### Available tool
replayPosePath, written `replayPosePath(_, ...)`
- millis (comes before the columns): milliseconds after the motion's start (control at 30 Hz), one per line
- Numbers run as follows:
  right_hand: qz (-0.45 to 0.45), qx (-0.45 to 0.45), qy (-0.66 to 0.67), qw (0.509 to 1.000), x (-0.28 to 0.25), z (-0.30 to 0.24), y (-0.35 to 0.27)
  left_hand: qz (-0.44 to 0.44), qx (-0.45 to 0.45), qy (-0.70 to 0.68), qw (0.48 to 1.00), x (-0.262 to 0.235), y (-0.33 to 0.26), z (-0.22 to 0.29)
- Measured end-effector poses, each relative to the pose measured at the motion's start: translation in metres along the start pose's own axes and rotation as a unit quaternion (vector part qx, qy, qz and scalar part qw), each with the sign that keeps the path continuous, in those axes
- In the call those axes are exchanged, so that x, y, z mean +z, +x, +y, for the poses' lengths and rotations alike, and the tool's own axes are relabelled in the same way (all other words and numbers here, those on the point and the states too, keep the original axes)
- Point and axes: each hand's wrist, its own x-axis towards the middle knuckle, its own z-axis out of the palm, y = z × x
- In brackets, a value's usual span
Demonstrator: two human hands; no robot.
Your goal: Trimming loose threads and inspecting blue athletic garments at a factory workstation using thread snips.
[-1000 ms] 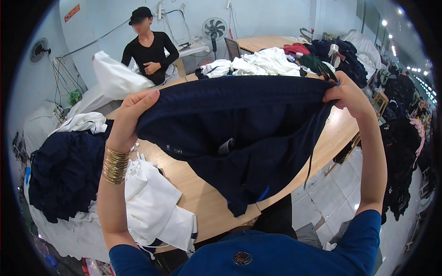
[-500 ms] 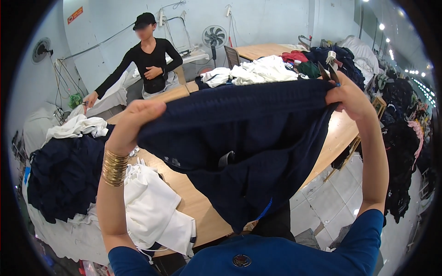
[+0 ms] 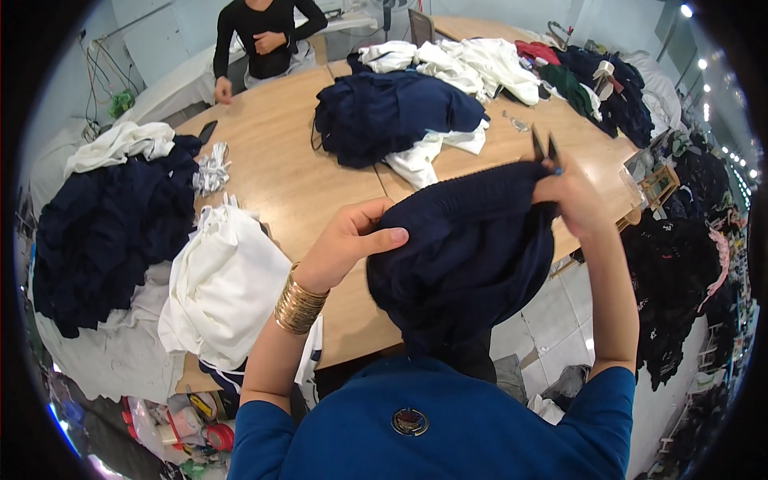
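A navy elastic-waist garment (image 3: 460,268) hangs in front of me between my two hands, its ribbed waistband uppermost and its body bunched below. My left hand (image 3: 352,240) grips the left end of the waistband, thumb on top. At the other end, my right hand (image 3: 574,200) is closed on the band and also keeps hold of a pair of thread snips (image 3: 546,150), whose dark blades point up and away. Lower left, white garments (image 3: 224,288) lie heaped at the table's near edge.
On the wooden table (image 3: 276,192) are a navy garment pile (image 3: 392,116), white garments (image 3: 496,68) behind it, and a bundle of white cords (image 3: 211,170). A large navy heap (image 3: 112,232) stands at left. Across the table is a person in black (image 3: 260,36). Black garments (image 3: 676,288) hang at right.
My hands have come closer together and lower, so the stretched waistband has slackened and the garment bunches. My view has tilted down. The co-worker's outstretched arm has drawn in.
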Motion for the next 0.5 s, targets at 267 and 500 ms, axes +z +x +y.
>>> replayPosePath(267,-0.091,-0.159,-0.28,0.943,0.034,0.056,-0.019,0.021,-0.112,-0.04,0.993,0.01,-0.022,-0.009)
replayPosePath(500,-0.087,-0.212,-0.266,0.936,0.065,0.058,-0.045,0.044,-0.137,-0.065,0.988,0.014,-0.027,-0.015)
